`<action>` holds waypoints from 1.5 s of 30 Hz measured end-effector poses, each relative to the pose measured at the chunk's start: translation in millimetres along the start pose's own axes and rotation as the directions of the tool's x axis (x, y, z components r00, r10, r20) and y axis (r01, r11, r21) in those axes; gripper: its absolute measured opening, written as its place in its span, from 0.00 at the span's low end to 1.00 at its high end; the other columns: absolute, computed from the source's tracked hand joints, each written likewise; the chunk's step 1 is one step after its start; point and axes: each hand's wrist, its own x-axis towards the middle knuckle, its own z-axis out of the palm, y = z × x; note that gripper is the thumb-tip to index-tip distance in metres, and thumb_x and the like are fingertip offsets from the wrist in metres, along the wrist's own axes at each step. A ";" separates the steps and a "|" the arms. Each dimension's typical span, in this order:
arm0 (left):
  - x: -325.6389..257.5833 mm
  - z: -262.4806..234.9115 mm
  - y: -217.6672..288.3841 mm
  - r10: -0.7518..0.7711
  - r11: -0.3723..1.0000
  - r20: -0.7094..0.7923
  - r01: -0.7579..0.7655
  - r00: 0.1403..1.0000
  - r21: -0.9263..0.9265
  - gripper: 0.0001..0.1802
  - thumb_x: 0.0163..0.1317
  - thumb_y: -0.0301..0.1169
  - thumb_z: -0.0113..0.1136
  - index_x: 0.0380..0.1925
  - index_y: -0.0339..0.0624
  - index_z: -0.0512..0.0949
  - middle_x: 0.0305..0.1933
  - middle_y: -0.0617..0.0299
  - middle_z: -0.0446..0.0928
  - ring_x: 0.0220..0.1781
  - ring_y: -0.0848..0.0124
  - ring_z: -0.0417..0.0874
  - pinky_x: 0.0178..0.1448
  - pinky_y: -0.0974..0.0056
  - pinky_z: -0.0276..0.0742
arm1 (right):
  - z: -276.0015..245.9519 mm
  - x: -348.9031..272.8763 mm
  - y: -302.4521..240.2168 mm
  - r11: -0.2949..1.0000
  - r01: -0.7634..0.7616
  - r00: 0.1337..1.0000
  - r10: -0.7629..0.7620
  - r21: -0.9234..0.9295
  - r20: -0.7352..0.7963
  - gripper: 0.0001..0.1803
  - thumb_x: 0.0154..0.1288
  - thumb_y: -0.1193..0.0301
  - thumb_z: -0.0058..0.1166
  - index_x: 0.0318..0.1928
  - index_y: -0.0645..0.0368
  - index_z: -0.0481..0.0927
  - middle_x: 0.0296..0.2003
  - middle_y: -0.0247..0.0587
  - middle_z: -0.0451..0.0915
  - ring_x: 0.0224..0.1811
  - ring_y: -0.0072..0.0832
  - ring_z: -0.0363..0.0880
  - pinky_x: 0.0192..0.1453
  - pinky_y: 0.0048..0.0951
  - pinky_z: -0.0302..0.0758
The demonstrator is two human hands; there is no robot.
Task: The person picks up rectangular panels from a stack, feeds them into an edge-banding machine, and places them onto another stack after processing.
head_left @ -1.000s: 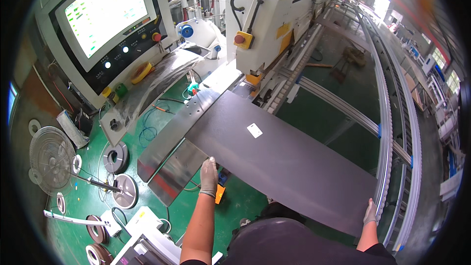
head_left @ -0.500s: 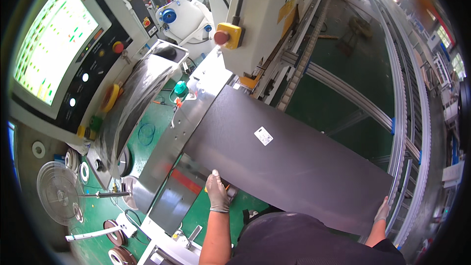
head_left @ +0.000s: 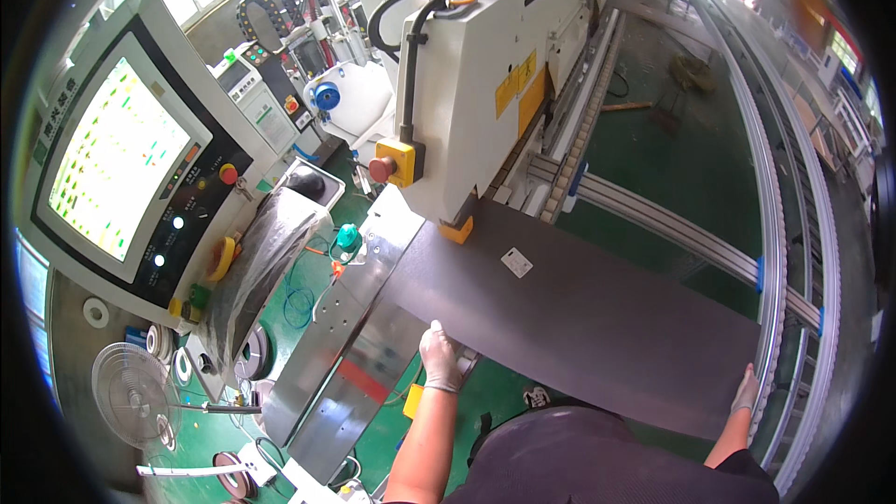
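Presently: dark grey panel (head_left: 579, 327) flat on steel surface (head_left: 373, 317), leading corner under the white machine (head_left: 476, 84). Left hand (head_left: 439, 357), right hand (head_left: 745, 390): fingers clamped on near edge. Feed begun; most of panel outside.

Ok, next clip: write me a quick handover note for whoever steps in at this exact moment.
Left hand, gloved, presses on the near left corner of the dark grey panel.
Right hand grips the panel's near right corner.
The panel lies flat, its left end over the metal infeed plate, its far edge at the white machine, just under the yellow guide block. A small white label sits on top.
Done: panel laid up to the machine.
Left: probably to feed it along; not yet seen.
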 end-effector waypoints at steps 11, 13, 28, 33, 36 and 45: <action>74.9 83.0 -1.9 0.097 0.990 0.127 -0.108 0.987 0.085 0.24 0.76 0.42 0.39 0.43 0.30 0.76 0.44 0.42 0.81 0.46 0.53 0.82 0.49 0.54 0.78 | 43.1 36.5 -85.7 0.856 0.335 0.939 -0.271 -0.394 0.210 0.31 0.74 0.52 0.43 0.35 0.73 0.80 0.35 0.66 0.79 0.44 0.58 0.76 0.51 0.49 0.69; 62.2 99.7 24.0 -0.084 0.985 0.166 0.106 0.983 -0.133 0.24 0.75 0.43 0.40 0.47 0.31 0.76 0.46 0.42 0.82 0.46 0.51 0.83 0.49 0.54 0.79 | 36.8 56.6 -61.1 0.787 0.449 0.894 -0.397 -0.424 0.208 0.31 0.75 0.52 0.42 0.33 0.73 0.80 0.33 0.69 0.78 0.38 0.62 0.76 0.44 0.51 0.70; -107.7 -25.5 -23.3 0.371 0.328 0.255 -0.382 0.893 0.864 0.37 0.59 0.46 0.61 0.65 0.40 0.67 0.71 0.48 0.64 0.73 0.49 0.62 0.76 0.46 0.53 | 245.4 -144.3 -53.8 0.977 0.190 0.505 -0.184 0.100 0.843 0.12 0.70 0.63 0.50 0.41 0.59 0.80 0.30 0.37 0.80 0.30 0.29 0.81 0.35 0.29 0.76; -182.6 -84.9 -44.9 0.251 0.316 0.213 -0.288 0.944 0.904 0.33 0.62 0.47 0.58 0.63 0.43 0.71 0.72 0.50 0.63 0.75 0.50 0.60 0.77 0.45 0.52 | 292.3 -351.8 -174.7 0.629 0.528 -0.375 -0.430 0.570 0.821 0.14 0.67 0.64 0.53 0.43 0.62 0.82 0.38 0.48 0.84 0.41 0.42 0.84 0.47 0.36 0.79; -236.9 -127.3 -60.9 0.076 0.462 0.109 -0.132 0.991 0.877 0.30 0.65 0.47 0.55 0.62 0.41 0.72 0.66 0.49 0.71 0.70 0.53 0.68 0.73 0.52 0.62 | 294.8 -442.8 -224.5 0.431 0.347 -0.617 -0.564 0.833 0.549 0.13 0.65 0.65 0.56 0.43 0.62 0.82 0.38 0.50 0.84 0.42 0.46 0.83 0.48 0.39 0.78; -499.2 -236.5 -305.8 -0.577 0.773 -0.774 0.479 0.260 -0.416 0.17 0.68 0.42 0.48 0.35 0.41 0.79 0.36 0.54 0.80 0.35 0.60 0.79 0.38 0.57 0.72 | 308.5 -573.5 -218.0 -0.285 0.375 -0.755 -0.646 0.882 0.112 0.08 0.60 0.65 0.59 0.38 0.53 0.82 0.30 0.41 0.81 0.37 0.43 0.80 0.43 0.45 0.74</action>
